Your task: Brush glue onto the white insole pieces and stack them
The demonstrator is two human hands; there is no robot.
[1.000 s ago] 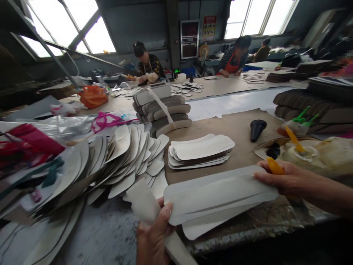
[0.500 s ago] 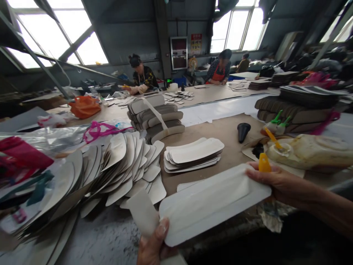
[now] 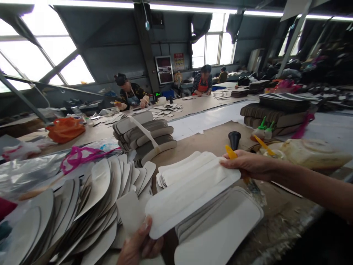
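A long white padded strip [image 3: 190, 193] is lifted above the table, held at both ends. My left hand [image 3: 139, 246] pinches its near end with the thumb on top. My right hand [image 3: 249, 165] grips its far end, and a yellow-handled brush [image 3: 239, 167] is tucked in the same hand. Under the strip lies a second long white piece [image 3: 220, 235] at the table's near edge. A low stack of similar white pieces [image 3: 172, 171] lies just beyond.
Several fanned grey-white cut pieces [image 3: 91, 198] cover the left. A tied bundle of strips [image 3: 143, 134] stands in the middle. A black cone [image 3: 234, 140], glue bottles [image 3: 261, 130] and a glue-caked tub [image 3: 309, 152] sit to the right. Two people [image 3: 129, 94] work at the far table.
Both hands have carried the white strip up and away, towards the low stack. The camera has tilted up, and a second long piece now shows beneath the strip.
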